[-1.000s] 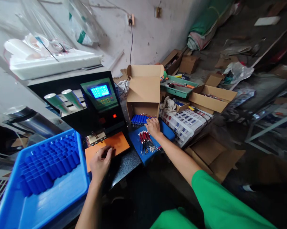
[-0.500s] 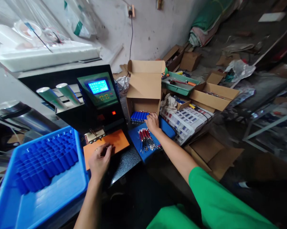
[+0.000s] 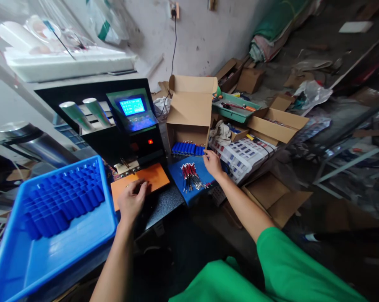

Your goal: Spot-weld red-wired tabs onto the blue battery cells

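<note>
My left hand (image 3: 131, 200) rests over the orange board (image 3: 156, 178) in front of the black machine, fingers loosely bent and thumb a little apart, with nothing visible in it. My right hand (image 3: 212, 162) is at the right end of a row of blue cylindrical battery cells (image 3: 186, 148) in the open cardboard box (image 3: 191, 109). Its fingers are bent, and I see nothing held between them. Just below the box, a bundle of red and black wire leads (image 3: 191, 176) lies on a blue surface (image 3: 175, 170).
A blue tray (image 3: 109, 197) with many upright blue cells stands at the left. The black machine (image 3: 120, 147) has a lit screen (image 3: 131, 106). Right of the box are a white plastic basket (image 3: 239, 157), a green tray (image 3: 235, 109) and an open carton (image 3: 277, 128).
My right hand has drawn back slightly to the right from the cells, uncovering more of the row's right end. My left hand has stayed over the orange board. The view has shifted slightly.
</note>
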A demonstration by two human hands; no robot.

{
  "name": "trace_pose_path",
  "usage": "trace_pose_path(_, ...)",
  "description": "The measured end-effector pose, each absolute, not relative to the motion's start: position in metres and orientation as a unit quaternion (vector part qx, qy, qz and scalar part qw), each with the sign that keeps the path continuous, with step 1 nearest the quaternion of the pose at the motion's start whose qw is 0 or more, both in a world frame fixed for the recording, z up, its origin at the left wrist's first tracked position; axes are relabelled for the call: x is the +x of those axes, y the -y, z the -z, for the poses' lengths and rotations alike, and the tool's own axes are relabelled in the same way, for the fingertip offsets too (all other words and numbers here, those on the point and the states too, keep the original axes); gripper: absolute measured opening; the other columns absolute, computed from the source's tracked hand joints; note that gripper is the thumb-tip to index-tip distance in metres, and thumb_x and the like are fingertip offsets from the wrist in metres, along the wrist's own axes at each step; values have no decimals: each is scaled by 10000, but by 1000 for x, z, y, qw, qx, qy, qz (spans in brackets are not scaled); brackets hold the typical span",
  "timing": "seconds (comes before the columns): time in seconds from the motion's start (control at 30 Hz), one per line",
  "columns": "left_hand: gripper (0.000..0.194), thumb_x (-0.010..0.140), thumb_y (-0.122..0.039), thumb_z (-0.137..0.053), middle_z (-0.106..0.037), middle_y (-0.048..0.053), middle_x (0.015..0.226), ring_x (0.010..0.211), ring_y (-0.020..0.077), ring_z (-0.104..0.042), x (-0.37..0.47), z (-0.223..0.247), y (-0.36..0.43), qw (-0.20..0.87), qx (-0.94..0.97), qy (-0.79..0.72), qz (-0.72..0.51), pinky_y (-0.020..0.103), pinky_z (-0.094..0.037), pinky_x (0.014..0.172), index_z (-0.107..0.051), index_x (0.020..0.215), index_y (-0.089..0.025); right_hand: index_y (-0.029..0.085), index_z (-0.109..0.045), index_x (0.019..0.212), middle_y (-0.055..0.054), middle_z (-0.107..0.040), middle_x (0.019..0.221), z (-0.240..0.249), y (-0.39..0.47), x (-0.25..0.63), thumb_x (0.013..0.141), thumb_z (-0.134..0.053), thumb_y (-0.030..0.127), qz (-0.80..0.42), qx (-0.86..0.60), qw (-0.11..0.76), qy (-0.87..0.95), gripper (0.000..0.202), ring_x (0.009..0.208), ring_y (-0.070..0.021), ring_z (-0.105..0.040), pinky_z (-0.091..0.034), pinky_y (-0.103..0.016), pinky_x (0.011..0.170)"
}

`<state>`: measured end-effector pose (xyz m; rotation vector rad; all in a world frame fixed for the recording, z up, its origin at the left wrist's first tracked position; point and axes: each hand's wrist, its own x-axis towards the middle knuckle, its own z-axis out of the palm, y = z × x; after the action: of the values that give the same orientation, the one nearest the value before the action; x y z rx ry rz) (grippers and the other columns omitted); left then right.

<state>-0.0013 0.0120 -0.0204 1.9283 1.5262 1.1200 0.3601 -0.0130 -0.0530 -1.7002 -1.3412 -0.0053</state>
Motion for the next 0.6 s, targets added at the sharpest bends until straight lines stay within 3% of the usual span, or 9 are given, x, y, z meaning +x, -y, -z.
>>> trace_pose_path(0.1, 414, 826, -533, -614, -772, 62, 910, 815, 213, -721, 0, 17, -12, 233, 693, -545, -411, 321, -570, 784, -751, 1011, -189, 137, -706, 1175, -130, -754, 1069, 60, 21, 360, 924, -512, 204, -66, -735, 446, 506, 325, 923, -217, -716, -551, -328, 884)
trace_pose_path(0.3, 418, 808, -532, -617, -769, 67, 904, 823, 211, -716, 1, 13, -12, 239, 688, -533, -432, 322, -570, 795, -751, 968, -169, 163, -736, 855, -75, -767, 869, 52, 13, 342, 874, -601, 191, -140, -753, 381, 519, 139, 842, -197, -715, -517, -257, 773)
trace_pose_path(0.47, 417, 808, -535, -611, -766, 59, 888, 814, 207, -714, 0, 12, -13, 245, 683, -540, -426, 311, -568, 777, -748, 967, -175, 168, -706, 702, -34, -686, 611, 41, 8, 334, 856, -602, 155, -187, -783, 328, 494, 186, 651, -177, -685, -474, -232, 668)
trace_pose_path(0.6, 420, 804, -541, -607, -766, 61, 875, 799, 211, -714, 0, 10, -13, 236, 687, -544, -421, 310, -568, 747, -751, 959, -178, 168, -688, 664, -12, -613, 492, 37, 1, 333, 886, -594, 223, -207, -792, 327, 473, 248, 538, -164, -633, -443, -231, 600)
